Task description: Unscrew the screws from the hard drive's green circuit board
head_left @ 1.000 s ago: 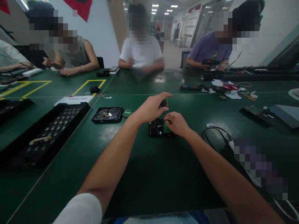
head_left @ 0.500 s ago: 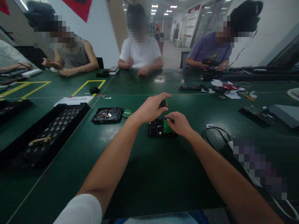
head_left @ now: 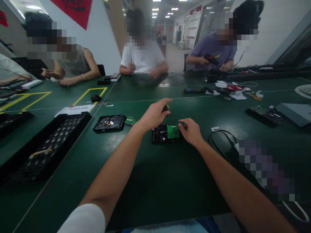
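A black hard drive (head_left: 159,133) with a green circuit board (head_left: 173,131) on its right part lies flat on the table before me. Above it, my left hand (head_left: 156,113) is closed around a screwdriver (head_left: 166,107) with a dark and yellow handle. Its thin shaft points down toward the drive; the tip's exact contact cannot be made out. My right hand (head_left: 190,130) is at the drive's right end, with thumb and forefinger slightly apart beside the board. Left of it lie another hard drive (head_left: 109,123) and a loose green circuit board (head_left: 130,121).
A long black tray (head_left: 55,142) lies left, with a white paper (head_left: 74,110) behind it. A cable (head_left: 224,132) curves on the right. Farther right are a circuit-board device (head_left: 263,115) and a grey box (head_left: 295,113). Several people sit across the green table (head_left: 155,181).
My right hand has shifted off the green board to the drive's right edge, with its fingers apart. My left hand stays over the drive with the screwdriver. The view has shifted slightly.
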The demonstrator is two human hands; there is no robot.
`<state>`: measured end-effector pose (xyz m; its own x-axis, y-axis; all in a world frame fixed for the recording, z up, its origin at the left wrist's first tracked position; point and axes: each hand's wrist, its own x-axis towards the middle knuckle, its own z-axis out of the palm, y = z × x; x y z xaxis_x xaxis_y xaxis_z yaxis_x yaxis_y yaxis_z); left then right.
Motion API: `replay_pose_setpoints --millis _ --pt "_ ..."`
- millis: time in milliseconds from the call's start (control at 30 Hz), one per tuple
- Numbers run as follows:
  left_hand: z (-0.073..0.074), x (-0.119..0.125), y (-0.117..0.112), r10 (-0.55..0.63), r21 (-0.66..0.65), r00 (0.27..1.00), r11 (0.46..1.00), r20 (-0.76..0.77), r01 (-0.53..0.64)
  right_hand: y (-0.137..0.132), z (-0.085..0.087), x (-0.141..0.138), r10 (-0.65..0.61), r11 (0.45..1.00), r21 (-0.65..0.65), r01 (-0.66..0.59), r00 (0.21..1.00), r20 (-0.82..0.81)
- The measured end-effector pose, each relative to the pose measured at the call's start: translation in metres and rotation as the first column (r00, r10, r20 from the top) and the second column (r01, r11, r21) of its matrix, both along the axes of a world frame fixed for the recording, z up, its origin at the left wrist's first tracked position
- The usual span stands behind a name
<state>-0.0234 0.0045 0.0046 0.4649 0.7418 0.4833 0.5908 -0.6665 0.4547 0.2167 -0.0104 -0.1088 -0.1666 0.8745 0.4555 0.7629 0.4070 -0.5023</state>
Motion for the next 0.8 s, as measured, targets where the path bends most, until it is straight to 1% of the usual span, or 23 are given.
replay_pose_setpoints --millis 233,500,800 --pt "0.0 0.001 -0.002 0.018 -0.027 0.999 0.999 -0.032 -0.019 0.008 -0.004 0.007 -0.065 0.997 -0.033 0.063 0.995 -0.078" --pt "-0.002 0.001 -0.001 0.017 -0.035 0.999 0.999 -0.041 -0.018 0.01 -0.007 0.006 -0.044 0.999 -0.016 0.042 0.995 -0.087" --pt "-0.001 0.0 -0.002 0.009 -0.035 0.999 0.999 -0.039 -0.01 0.009 -0.006 0.007 -0.047 0.998 -0.032 0.045 0.996 -0.072"
